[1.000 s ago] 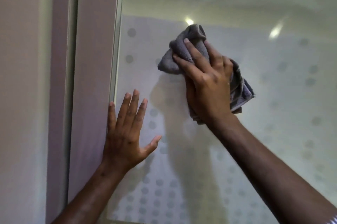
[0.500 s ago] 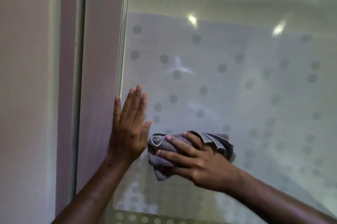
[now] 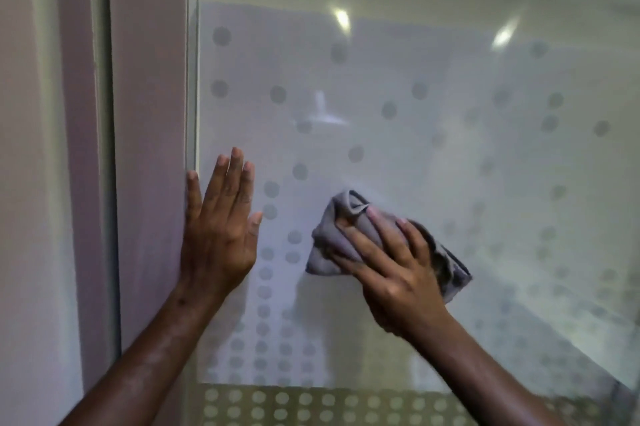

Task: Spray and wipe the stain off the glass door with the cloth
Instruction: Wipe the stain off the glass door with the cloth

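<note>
Glass door (image 3: 433, 155): fills most of the view to the right of the door frame; frosted panel dotted with grey circles, denser toward the bottom; two bright light reflections near the top.
Door frame (image 3: 149, 113): pale vertical post, left of the glass, meeting its left edge.
Cloth (image 3: 349, 235): grey, bunched and folded; pressed against the glass, well right of the door frame and low on the panel; one fold peaks above the fingers, another corner sticks out lower right past the knuckles.
Right hand (image 3: 391, 269): flat over the cloth, fingers (image 3: 377, 228) spread and pointing up-left, pinning the fabric to the glass; thumb side along the cloth's lower left edge.
Left hand (image 3: 221, 235): empty, open palm laid flat on the glass just beside the door frame, fingers together and pointing up, little finger at the frame's edge, thumb out toward the cloth.
Gap between hands: small; left thumb near but apart from the cloth.
Stain: cannot tell from the frosting and reflections.
Lower strip (image 3: 311, 405): darker band with pale dots, below the frosted panel, right of the door frame.
</note>
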